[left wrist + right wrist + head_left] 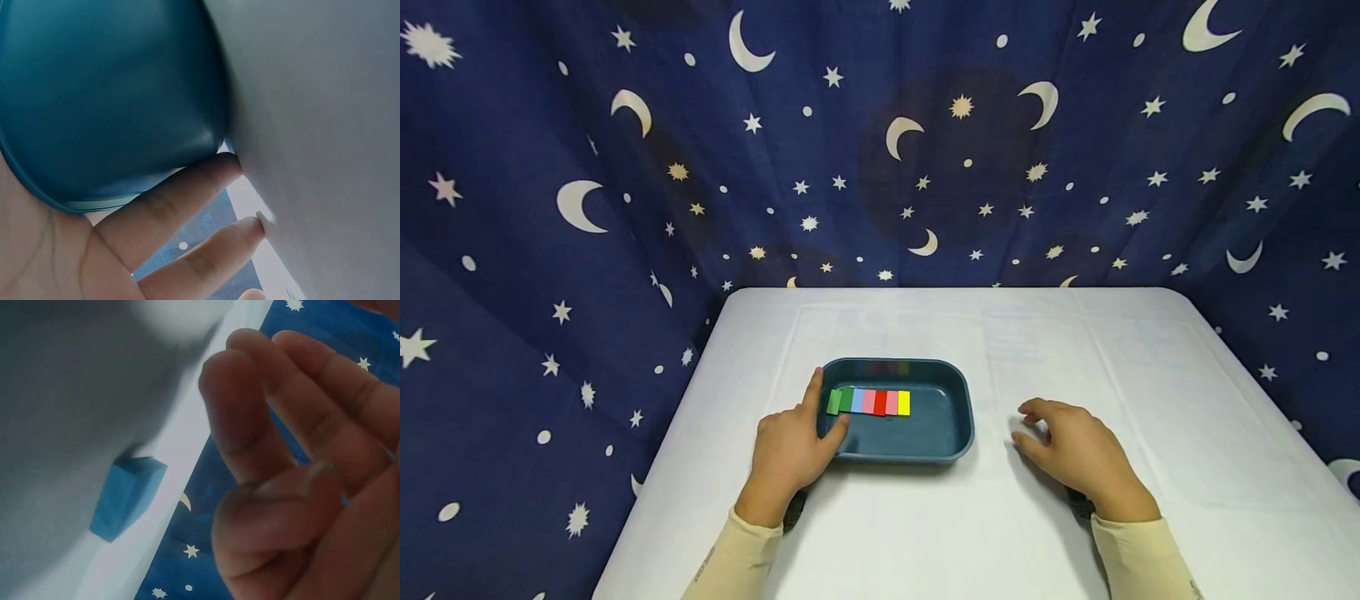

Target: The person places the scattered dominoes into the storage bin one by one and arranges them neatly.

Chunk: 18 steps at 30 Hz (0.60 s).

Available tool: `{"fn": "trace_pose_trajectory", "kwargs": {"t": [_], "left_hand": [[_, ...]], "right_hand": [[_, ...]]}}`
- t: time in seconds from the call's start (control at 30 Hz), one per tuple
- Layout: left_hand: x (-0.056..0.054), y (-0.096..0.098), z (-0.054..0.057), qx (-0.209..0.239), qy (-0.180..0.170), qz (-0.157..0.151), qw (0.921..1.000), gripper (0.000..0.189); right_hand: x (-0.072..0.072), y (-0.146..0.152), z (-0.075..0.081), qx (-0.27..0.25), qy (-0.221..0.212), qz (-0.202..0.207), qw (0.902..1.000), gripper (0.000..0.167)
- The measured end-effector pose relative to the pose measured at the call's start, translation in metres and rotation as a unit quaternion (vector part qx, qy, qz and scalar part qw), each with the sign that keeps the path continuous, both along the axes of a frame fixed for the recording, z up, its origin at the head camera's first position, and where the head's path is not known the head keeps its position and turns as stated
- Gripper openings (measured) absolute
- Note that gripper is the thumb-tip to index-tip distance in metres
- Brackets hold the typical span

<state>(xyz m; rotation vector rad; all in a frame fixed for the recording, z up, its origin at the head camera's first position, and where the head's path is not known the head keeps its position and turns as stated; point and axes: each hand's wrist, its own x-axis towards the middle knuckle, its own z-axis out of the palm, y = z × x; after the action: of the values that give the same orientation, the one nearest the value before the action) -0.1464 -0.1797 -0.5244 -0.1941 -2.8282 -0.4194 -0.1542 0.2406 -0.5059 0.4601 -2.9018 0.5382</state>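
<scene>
A dark teal tray [925,433] stands on the white table, its outer wall [112,94] filling much of the left wrist view. Inside it lies a row of several small coloured rectangular pieces [868,402], running from green through blue, pink and red to yellow. My left hand [793,442] grips the tray's left end, thumb over the rim, index finger along the far left corner. Other fingers [200,175] reach down outside the wall. To the right of the tray, apart from it, my right hand [1075,446] hovers with loosely bent fingers and holds nothing.
A white cloth covers the table [910,533]. Dark blue curtains [850,125] with moons and stars stand behind it and at both sides. In the right wrist view a blue box-like shape [125,497] shows on the table; I cannot tell whether it is the tray.
</scene>
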Motion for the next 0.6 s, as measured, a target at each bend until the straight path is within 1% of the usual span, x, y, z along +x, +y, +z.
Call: {"fn": "trace_pose_trajectory", "kwargs": {"t": [0.3, 0.5, 0.6], "left_hand": [[0.000, 0.001, 0.000, 0.005, -0.004, 0.001, 1.0000, 0.088], [0.001, 0.002, 0.001, 0.006, -0.007, 0.004, 1.0000, 0.087], [0.001, 0.002, 0.002, 0.006, -0.005, 0.005, 1.0000, 0.087]], "right_hand": [[0.004, 0.004, 0.001, 0.007, 0.007, -0.010, 0.9999, 0.039], [0.003, 0.016, 0.001, 0.006, 0.015, -0.029, 0.9994, 0.045], [0.001, 0.022, 0.000, 0.005, 0.008, -0.043, 0.9990, 0.047]]}}
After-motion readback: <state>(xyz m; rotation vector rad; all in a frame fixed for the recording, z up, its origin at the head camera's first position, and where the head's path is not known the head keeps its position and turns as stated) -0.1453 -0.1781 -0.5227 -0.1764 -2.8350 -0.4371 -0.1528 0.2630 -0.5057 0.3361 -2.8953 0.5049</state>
